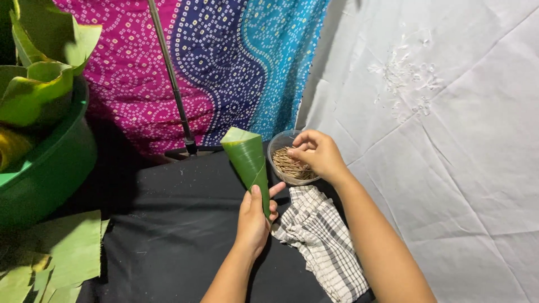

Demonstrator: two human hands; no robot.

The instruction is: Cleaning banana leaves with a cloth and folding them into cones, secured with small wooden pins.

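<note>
Two bare hands work over a black cloth (168, 235). Left hand (254, 216) is wrapped around the narrow end of a green banana-leaf cone (247, 159), holding it upright with the wide mouth up. Right hand (318, 152) reaches into a small clear plastic cup (279, 147) of thin brown sticks (289, 166), fingertips pinched together (whether a stick is caught between them cannot be told). Just below the cup lies a crumpled black-and-white checked cloth (323, 238). At far left, a green plastic basin (53, 168) holds folded leaves, with flat leaf pieces (56, 252) beneath it.
</note>
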